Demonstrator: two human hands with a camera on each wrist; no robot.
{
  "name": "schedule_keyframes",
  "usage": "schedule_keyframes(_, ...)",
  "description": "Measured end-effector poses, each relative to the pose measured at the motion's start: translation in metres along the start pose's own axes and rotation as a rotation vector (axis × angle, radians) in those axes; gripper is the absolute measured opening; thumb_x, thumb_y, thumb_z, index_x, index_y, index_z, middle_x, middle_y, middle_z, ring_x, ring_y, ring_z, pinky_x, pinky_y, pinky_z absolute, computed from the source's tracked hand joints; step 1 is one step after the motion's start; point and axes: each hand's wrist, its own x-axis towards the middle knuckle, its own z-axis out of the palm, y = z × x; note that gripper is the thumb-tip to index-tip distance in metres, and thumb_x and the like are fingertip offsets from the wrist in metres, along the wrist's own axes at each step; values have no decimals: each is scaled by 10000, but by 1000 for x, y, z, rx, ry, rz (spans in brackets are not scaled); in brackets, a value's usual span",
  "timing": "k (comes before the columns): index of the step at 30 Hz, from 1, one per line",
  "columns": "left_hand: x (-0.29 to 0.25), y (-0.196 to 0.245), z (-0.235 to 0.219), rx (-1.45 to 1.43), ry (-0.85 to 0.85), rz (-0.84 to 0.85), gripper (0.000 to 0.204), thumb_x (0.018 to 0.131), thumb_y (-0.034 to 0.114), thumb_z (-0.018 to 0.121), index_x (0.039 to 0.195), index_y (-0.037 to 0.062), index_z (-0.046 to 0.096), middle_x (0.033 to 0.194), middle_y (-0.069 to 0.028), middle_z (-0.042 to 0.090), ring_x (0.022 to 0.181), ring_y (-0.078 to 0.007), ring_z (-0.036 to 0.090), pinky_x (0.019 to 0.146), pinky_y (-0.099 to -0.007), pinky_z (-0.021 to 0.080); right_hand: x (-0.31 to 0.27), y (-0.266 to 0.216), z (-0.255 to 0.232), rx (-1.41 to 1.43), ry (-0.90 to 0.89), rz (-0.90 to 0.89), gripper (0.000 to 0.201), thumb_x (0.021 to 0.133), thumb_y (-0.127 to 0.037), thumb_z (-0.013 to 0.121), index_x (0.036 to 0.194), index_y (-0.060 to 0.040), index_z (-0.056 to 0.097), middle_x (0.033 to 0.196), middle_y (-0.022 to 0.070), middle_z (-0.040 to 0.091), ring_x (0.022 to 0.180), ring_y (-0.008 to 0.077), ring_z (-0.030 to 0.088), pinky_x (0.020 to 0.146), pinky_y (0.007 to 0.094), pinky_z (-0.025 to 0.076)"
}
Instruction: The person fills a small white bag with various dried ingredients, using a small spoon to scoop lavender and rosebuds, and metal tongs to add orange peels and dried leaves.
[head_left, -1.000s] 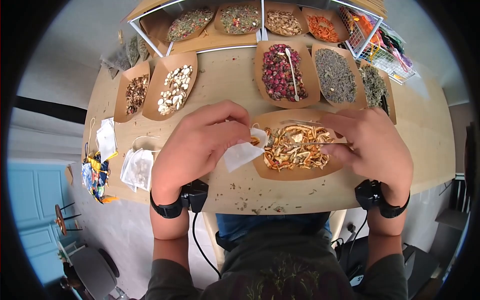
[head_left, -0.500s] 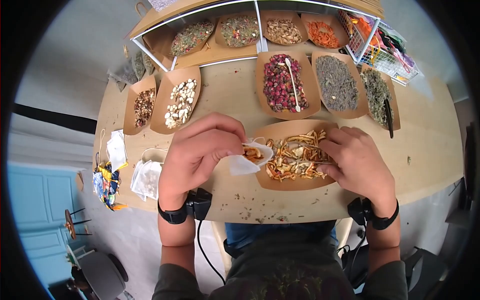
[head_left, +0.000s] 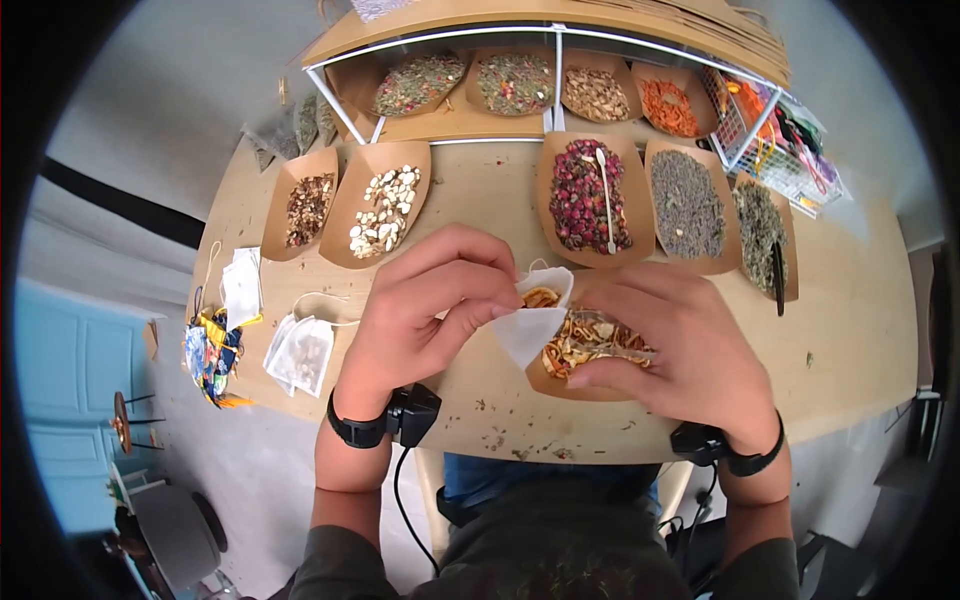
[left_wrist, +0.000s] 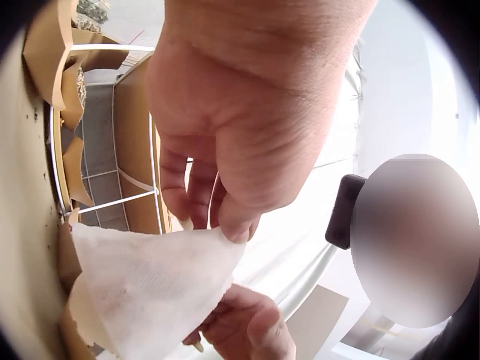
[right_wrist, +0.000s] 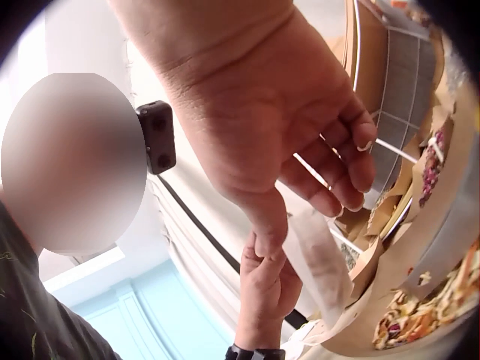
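Between its thumb and fingers, the left hand [head_left: 435, 305] pinches a small white drawstring filter bag [head_left: 527, 335] by its rim. Orange-brown dried peel strips show in the bag's mouth. The right hand [head_left: 685, 345] spreads its fingers over a brown paper tray [head_left: 560, 387] of dried peel strips [head_left: 585, 340], thumb apart from the fingers. A thin metal tong blade [head_left: 622, 352] lies on the peel below that hand, partly hidden. In the right wrist view the right palm faces the bag [right_wrist: 319, 262] with no tool in its fingers.
Behind stand paper trays of rosebuds [head_left: 590, 200] with a white spoon, lavender [head_left: 690, 205], dried greens and white slices [head_left: 385, 210]. A shelf [head_left: 555, 80] holds more trays. At left lie filled white bags [head_left: 300, 352] and patterned pouches [head_left: 212, 355]. Crumbs [head_left: 500, 440] dot the front edge.
The right hand has let go of the metal tongs and moved left with its fingers spread. The left hand still holds the bag, now beside the right fingertips. The head view has shifted slightly.
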Motion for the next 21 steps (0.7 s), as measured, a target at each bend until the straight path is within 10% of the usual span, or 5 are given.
schedule_keyframes(17,3,-7,2,-19,270,109,263,917,152,898,1147,63,806,1217,-101,733,1067,-289,712,930,-388,575,58,5,13,343,54,22,182,842,47,897,932,18,742,891,78,711,755,175,697,672,298,542)
schedule_keyframes(21,0,-4,2,-236,281,-75,362,915,210,910,1218,51,790,1222,-98,759,1083,-262,703,948,-375,561,55,11,14,457,76,0,199,815,58,916,925,26,753,934,76,735,787,139,693,701,270,542)
